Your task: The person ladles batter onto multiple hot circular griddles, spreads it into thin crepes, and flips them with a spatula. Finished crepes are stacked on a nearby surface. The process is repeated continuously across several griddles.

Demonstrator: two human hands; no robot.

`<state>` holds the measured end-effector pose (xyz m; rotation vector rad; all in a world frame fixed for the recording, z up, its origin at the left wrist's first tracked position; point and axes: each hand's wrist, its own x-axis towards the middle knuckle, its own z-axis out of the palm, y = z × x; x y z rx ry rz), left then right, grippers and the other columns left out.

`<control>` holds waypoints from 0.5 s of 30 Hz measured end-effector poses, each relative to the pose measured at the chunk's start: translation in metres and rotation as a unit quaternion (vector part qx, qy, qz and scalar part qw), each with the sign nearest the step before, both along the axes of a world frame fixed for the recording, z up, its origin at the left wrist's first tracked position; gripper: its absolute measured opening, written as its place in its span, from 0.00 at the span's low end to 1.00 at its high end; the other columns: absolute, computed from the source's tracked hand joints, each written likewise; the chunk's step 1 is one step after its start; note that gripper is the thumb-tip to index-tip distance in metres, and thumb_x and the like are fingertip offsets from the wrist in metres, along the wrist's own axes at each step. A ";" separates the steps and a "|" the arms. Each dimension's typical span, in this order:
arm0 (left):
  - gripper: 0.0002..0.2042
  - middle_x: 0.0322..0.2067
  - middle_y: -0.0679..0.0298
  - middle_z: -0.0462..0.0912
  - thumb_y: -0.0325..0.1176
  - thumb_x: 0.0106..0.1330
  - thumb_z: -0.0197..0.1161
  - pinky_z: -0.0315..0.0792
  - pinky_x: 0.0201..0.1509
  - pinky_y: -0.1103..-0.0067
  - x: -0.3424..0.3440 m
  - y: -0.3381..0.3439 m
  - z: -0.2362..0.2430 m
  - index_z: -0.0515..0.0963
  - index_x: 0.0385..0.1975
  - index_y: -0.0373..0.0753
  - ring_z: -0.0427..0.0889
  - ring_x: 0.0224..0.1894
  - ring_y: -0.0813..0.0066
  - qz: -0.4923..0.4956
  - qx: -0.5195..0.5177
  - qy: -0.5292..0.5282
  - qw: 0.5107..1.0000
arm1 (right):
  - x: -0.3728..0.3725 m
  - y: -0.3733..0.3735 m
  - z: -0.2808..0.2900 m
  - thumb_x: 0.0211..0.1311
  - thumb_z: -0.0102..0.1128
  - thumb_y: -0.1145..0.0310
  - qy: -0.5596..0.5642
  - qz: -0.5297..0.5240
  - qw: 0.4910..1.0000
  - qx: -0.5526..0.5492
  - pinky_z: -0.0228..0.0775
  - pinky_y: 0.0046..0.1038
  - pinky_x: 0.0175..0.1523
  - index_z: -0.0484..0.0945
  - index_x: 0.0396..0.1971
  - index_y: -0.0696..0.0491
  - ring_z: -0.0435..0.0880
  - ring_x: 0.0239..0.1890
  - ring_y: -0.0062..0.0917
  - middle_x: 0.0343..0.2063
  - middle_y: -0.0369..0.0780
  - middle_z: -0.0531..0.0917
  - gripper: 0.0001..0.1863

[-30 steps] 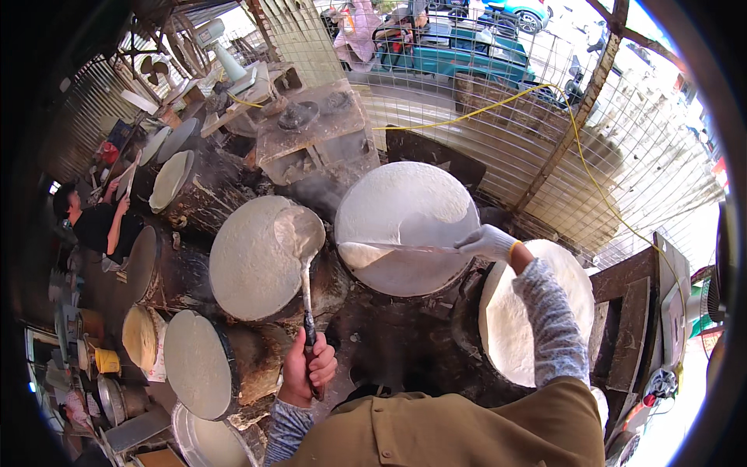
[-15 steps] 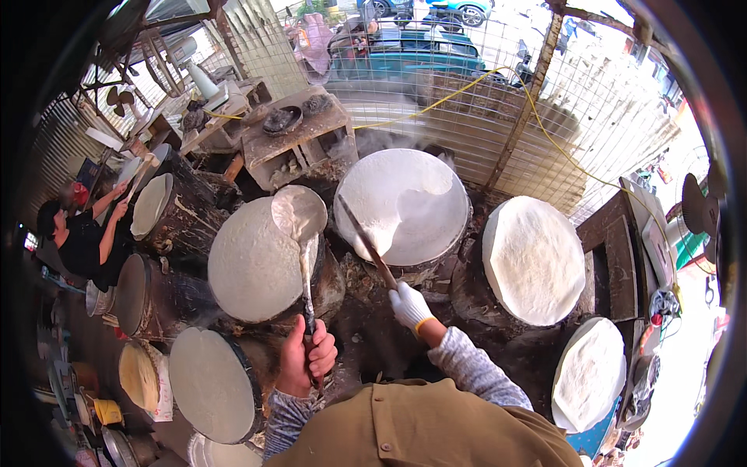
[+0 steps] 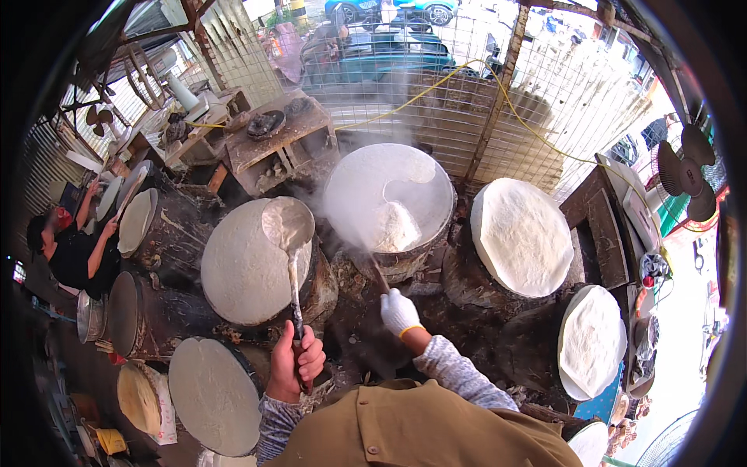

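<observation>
Steaming at upper centre, the round griddle (image 3: 389, 198) carries a white batter heap. Left of it, the ladle (image 3: 289, 226) rests over another griddle (image 3: 247, 268), left hand (image 3: 294, 359) fingers clamped on its handle. The gloved right hand (image 3: 399, 312) grips a stick (image 3: 379, 275).

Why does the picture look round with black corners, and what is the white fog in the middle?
Head view: a fisheye lens bends straight edges and leaves a black rim. The fog is steam blurring the middle round griddle, beyond the gloved right hand. Daylight glares at upper right; the ladle in the left hand looks sharp.
</observation>
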<state>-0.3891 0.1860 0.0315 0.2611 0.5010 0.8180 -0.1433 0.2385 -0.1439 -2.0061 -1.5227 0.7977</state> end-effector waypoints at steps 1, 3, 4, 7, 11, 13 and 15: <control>0.25 0.13 0.70 0.58 0.58 0.75 0.39 0.54 0.11 0.82 -0.001 -0.001 0.000 0.63 0.26 0.42 0.57 0.11 0.81 0.004 0.005 0.002 1.000 | 0.020 -0.003 0.003 0.69 0.48 0.57 -0.009 -0.018 1.000 -0.017 0.75 0.53 0.38 0.72 0.32 0.60 0.82 0.31 0.56 0.25 0.59 0.82 0.18; 0.25 0.13 0.70 0.58 0.58 0.75 0.39 0.54 0.10 0.83 -0.005 -0.004 -0.001 0.63 0.26 0.42 0.57 0.10 0.81 0.011 -0.001 0.002 1.000 | 0.063 -0.005 0.019 0.68 0.48 0.57 -0.006 -0.052 0.998 -0.039 0.73 0.51 0.42 0.74 0.33 0.61 0.81 0.35 0.57 0.29 0.60 0.81 0.19; 0.25 0.13 0.70 0.58 0.58 0.75 0.40 0.54 0.10 0.83 -0.005 -0.004 -0.002 0.63 0.26 0.42 0.57 0.10 0.81 0.008 -0.004 0.000 1.000 | 0.084 -0.004 0.018 0.69 0.48 0.57 -0.014 -0.056 0.998 -0.021 0.74 0.51 0.42 0.74 0.32 0.61 0.82 0.35 0.57 0.28 0.60 0.82 0.19; 0.25 0.13 0.70 0.58 0.59 0.75 0.40 0.54 0.10 0.83 0.001 -0.003 -0.005 0.63 0.26 0.42 0.57 0.10 0.81 0.006 -0.018 -0.004 1.000 | 0.099 0.009 0.035 0.69 0.47 0.56 0.034 -0.083 0.996 -0.028 0.74 0.50 0.44 0.75 0.31 0.62 0.81 0.37 0.56 0.29 0.60 0.82 0.21; 0.25 0.13 0.70 0.58 0.58 0.75 0.39 0.54 0.11 0.83 0.020 0.006 -0.002 0.63 0.26 0.42 0.57 0.11 0.81 -0.002 -0.027 -0.010 1.000 | 0.048 -0.020 0.019 0.70 0.46 0.55 0.057 0.015 0.998 0.002 0.73 0.51 0.46 0.75 0.32 0.61 0.80 0.39 0.58 0.30 0.61 0.80 0.22; 0.25 0.13 0.70 0.58 0.58 0.75 0.39 0.54 0.11 0.83 0.029 0.011 0.001 0.63 0.26 0.42 0.57 0.11 0.81 -0.003 -0.032 -0.017 0.999 | 0.048 -0.037 0.011 0.70 0.45 0.57 0.020 0.032 0.998 -0.053 0.74 0.52 0.42 0.75 0.34 0.58 0.81 0.35 0.57 0.31 0.58 0.81 0.18; 0.25 0.14 0.70 0.58 0.58 0.75 0.38 0.54 0.11 0.83 0.035 0.016 -0.001 0.63 0.26 0.42 0.57 0.11 0.81 -0.011 -0.022 -0.019 1.000 | 0.093 -0.041 -0.015 0.69 0.43 0.65 -0.117 0.119 0.984 0.061 0.76 0.48 0.34 0.76 0.36 0.53 0.82 0.28 0.49 0.33 0.51 0.78 0.11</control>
